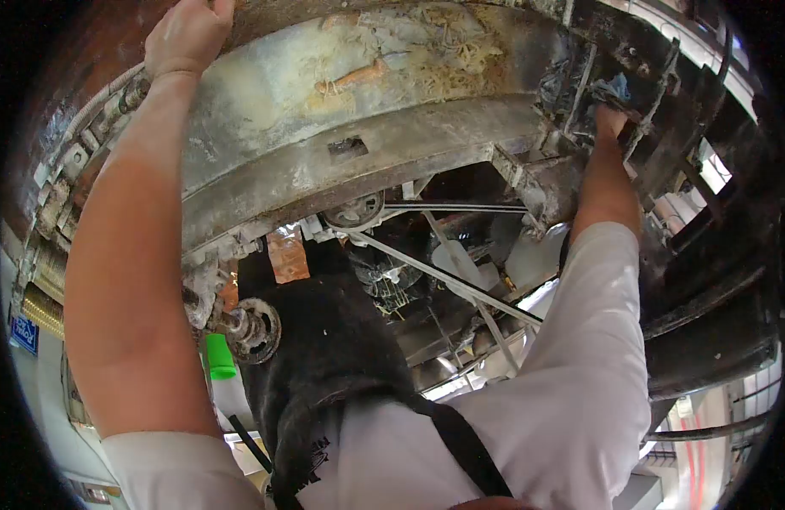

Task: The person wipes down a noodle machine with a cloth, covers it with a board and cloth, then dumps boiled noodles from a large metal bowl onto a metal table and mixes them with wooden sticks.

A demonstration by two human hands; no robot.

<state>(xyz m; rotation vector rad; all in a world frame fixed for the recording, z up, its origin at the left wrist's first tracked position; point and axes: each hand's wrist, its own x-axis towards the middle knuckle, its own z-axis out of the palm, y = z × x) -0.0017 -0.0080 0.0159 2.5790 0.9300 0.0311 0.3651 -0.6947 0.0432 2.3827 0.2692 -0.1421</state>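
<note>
My left hand is at the upper left, on the rim of a large curved metal drum. Its fingers are curled and partly cut off by the top of the view, so what they hold, if anything, is hidden. My right hand reaches between dark metal bars at the upper right. A crumpled blue cloth shows at its fingers, which are mostly hidden. Pale and orange residue is smeared over the drum's surface between my hands.
Below the drum, a drive belt runs around a pulley. A dirty handwheel stands near my left arm, above a bright green cup-like piece. Metal bars surround my right forearm. A black hose crosses the lower right.
</note>
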